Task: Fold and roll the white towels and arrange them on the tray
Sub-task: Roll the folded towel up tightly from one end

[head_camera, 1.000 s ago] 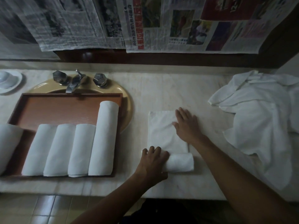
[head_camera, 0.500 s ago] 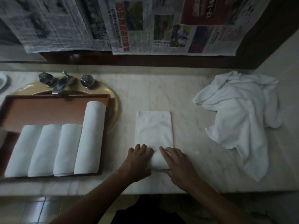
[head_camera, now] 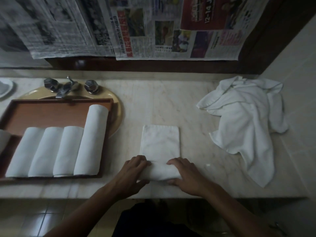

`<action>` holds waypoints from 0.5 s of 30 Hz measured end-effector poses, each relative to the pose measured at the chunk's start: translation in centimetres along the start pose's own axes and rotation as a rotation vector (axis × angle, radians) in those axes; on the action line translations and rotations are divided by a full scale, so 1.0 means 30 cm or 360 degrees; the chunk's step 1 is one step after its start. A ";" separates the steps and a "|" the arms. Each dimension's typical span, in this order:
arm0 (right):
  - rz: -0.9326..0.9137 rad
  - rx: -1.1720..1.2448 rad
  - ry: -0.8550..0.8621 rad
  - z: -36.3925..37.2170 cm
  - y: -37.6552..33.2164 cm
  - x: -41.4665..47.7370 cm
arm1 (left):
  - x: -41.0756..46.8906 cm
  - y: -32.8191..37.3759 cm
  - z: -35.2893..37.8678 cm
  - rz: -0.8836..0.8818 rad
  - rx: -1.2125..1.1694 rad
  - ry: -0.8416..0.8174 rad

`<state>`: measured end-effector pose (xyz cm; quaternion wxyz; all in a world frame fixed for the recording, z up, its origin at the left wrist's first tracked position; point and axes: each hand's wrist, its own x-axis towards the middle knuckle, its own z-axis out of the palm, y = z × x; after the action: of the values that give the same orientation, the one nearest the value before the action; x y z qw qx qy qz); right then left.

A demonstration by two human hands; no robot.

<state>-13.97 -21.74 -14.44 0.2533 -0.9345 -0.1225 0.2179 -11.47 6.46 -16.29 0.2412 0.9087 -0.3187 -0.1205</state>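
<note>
A folded white towel (head_camera: 160,142) lies flat on the marble counter in front of me, its near end rolled up into a short roll (head_camera: 164,173). My left hand (head_camera: 133,173) grips the roll's left end, fingers curled over the top and thumb under. My right hand (head_camera: 186,175) grips the right end the same way. A brown wooden tray (head_camera: 56,113) sits at the left over the sink and holds several rolled white towels (head_camera: 68,151) side by side. A pile of loose white towels (head_camera: 244,120) lies at the right.
A yellow sink basin (head_camera: 118,106) with a chrome tap (head_camera: 65,88) sits under the tray. A white dish (head_camera: 5,88) stands at the far left. Newspaper sheets (head_camera: 153,28) hang on the wall behind. The counter's front edge runs just below my hands.
My right hand left the flat part of the towel and came down to the roll's right end. Both hands now hold the roll, which has grown slightly. The view shifted right.
</note>
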 end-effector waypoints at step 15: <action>0.0059 -0.0614 0.0473 0.137 -0.100 0.007 | 0.239 -0.058 -0.128 -0.0336 -0.0080 -0.0560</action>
<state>-16.07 -17.40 -16.13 0.0813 -0.9895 -0.1060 0.0552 -3.64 4.45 -14.37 0.1905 0.8956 -0.2559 -0.3100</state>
